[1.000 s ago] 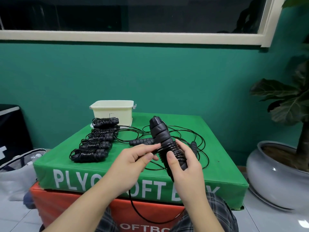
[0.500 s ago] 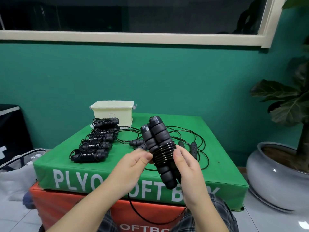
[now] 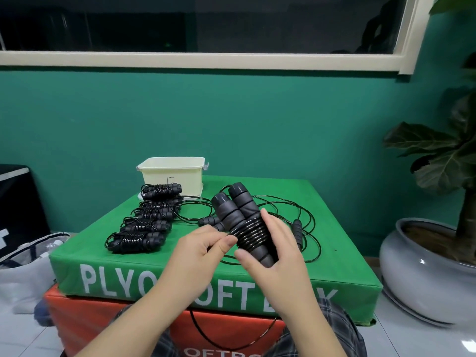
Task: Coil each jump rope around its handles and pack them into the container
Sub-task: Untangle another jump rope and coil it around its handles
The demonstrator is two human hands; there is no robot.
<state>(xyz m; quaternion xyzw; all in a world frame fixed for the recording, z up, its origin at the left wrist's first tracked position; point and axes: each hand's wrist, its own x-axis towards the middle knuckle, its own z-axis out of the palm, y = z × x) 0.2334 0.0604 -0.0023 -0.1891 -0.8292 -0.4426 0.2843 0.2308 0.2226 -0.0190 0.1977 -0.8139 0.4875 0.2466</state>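
1. My right hand is curled around the pair of black handles, thumb in front and fingers behind, holding them tilted up and away from me above the green plyo box.
2. My left hand sits just to the left of the handles, thumb and forefinger pinching the black cord where it meets the stack of wraps around their middle.
3. A slack loop of the same cord hangs below my hands in front of the orange box, so I judge several turns are left to wind.
4. If my left pinch slackens, the wraps could spring loose and slide down towards my right palm, because the cord looks stiff and glossy.
5. The hanging loop could catch on the box edge or my knee as I pull it up, jerking the handles out of line.
6. Beyond my right hand, the uncoiled ropes lie in loose overlapping loops; the working cord could tangle with them.
7. Beyond my left hand, five coiled ropes lie in a row, and the cream container stands at the far end of that row, not yet packed as far as I can see.
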